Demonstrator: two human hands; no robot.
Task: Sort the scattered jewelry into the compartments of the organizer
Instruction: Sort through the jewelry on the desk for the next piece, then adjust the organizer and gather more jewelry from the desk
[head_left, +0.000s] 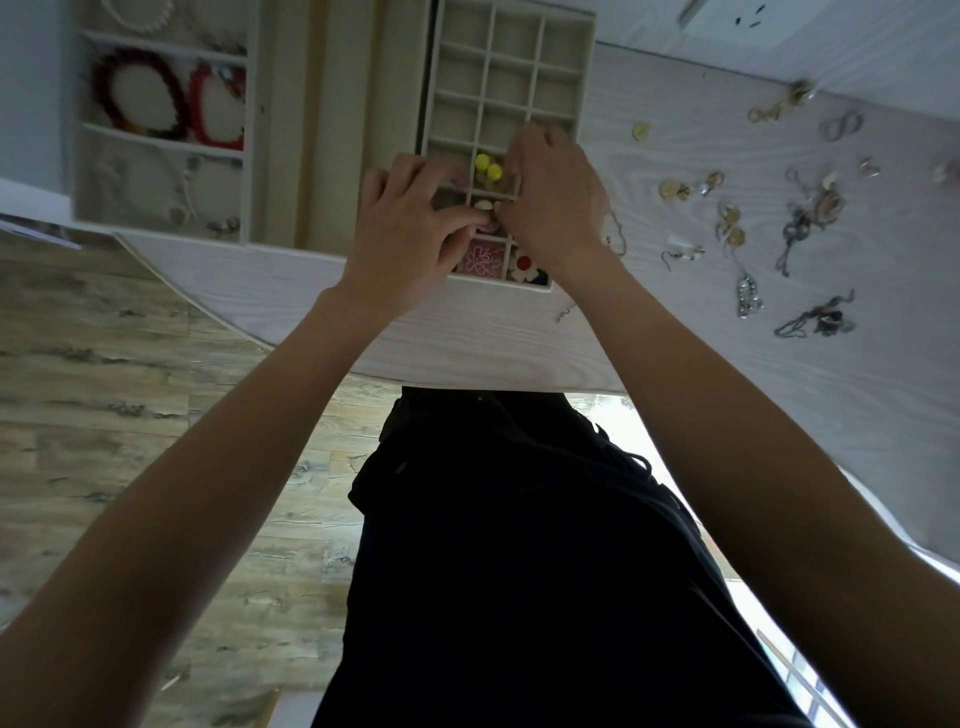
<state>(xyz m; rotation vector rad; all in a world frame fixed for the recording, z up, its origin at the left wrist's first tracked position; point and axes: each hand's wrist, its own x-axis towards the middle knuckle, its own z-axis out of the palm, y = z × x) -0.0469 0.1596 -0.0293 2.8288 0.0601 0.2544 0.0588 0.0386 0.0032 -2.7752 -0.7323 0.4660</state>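
A beige grid organizer (563, 67) with many small square compartments lies on the white table. Both my hands meet over its near rows. My left hand (410, 218) and my right hand (553, 197) have their fingers curled together over a compartment holding small cream-coloured pieces (484, 205); what each pinches is hidden. Yellow earrings (488, 166) sit in the compartment just beyond. A pink flower piece (480, 258) and a white flower with a red centre (524, 262) fill the nearest row. Scattered jewelry (737, 228) lies to the right.
A second tray (249, 130) at the left holds dark red (137, 93) and bright red (218, 109) bead bracelets and a pearl string. Loose earrings, chains and necklaces (813, 319) spread across the table's right side. The table's curved front edge (311, 332) is near my body.
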